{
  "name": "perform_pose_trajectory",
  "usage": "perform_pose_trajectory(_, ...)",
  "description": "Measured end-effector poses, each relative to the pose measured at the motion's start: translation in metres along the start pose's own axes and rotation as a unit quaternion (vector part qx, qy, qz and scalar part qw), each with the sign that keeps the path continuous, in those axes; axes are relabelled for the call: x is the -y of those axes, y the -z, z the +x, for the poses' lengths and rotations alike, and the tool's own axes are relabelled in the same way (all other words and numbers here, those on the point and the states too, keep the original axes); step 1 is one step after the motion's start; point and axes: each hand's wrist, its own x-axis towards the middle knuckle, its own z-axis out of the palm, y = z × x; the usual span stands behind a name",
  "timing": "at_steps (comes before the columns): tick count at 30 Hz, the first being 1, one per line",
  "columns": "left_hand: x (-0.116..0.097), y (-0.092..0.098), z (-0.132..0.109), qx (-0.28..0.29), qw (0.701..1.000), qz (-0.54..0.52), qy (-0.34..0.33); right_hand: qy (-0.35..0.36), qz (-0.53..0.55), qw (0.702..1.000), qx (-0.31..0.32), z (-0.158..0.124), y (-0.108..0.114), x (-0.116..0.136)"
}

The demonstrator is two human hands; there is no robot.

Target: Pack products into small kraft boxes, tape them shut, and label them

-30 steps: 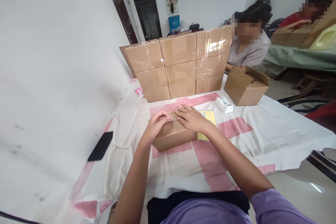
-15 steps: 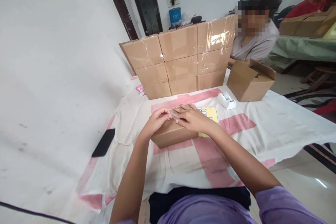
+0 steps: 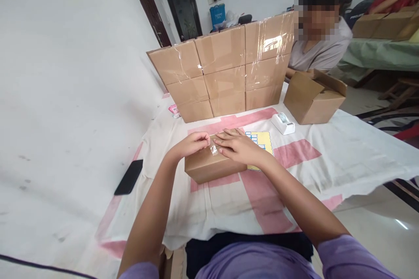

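A closed cardboard box (image 3: pixel 214 172) lies on the table in front of me. A short strip of clear tape (image 3: pixel 214 149) shines on its top, between my hands. My left hand (image 3: pixel 195 143) is at the box's upper left, thumb and fingers pinched together at the strip's near end. Spread fingers show on my right hand (image 3: pixel 236 146), which rests flat on the right part of the box top. Just right of the box, partly covered by my right forearm, is a yellow sheet with blue-outlined blocks (image 3: pixel 267 144).
Stacked cardboard boxes (image 3: pixel 225 80) bound in clear tape stand behind. A white tape dispenser (image 3: pixel 283 124) and an open cardboard box (image 3: pixel 306 102) are at right. A black phone (image 3: pixel 129 178) lies at the left edge by the wall (image 3: pixel 65 117). Across the table sits a person (image 3: pixel 327 54).
My left hand has shifted slightly left, away from the right hand, and more of the clear tape strip shows between them. The right hand stays flat on the box.
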Motion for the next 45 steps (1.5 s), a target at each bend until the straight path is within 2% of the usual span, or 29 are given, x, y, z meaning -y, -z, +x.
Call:
perform_pose_trajectory(7, 0.004, 0.000, 0.006, 0.017, 1.000, 0.021, -0.012, -0.003, 0.001, 1.000, 0.005, 0.000, 0.000, -0.001)
perform_pose_trajectory(19, 0.007, -0.007, 0.013, -0.023, 0.994, 0.090, -0.058, 0.003, 0.011, 1.000, -0.003, -0.001, 0.003, 0.001)
perform_pose_trajectory(23, 0.008, -0.008, 0.013, -0.029, 0.994, 0.091, -0.057, 0.004, 0.014, 1.000, -0.002, -0.001, 0.003, 0.001)
perform_pose_trajectory(38, 0.006, -0.006, 0.014, 0.012, 0.995, 0.099, -0.030, 0.009, 0.022, 1.000, -0.014, -0.002, 0.002, 0.001)
perform_pose_trajectory(45, 0.005, -0.009, 0.015, -0.023, 0.993, 0.111, -0.023, 0.016, 0.024, 0.999, -0.020, -0.001, 0.004, 0.002)
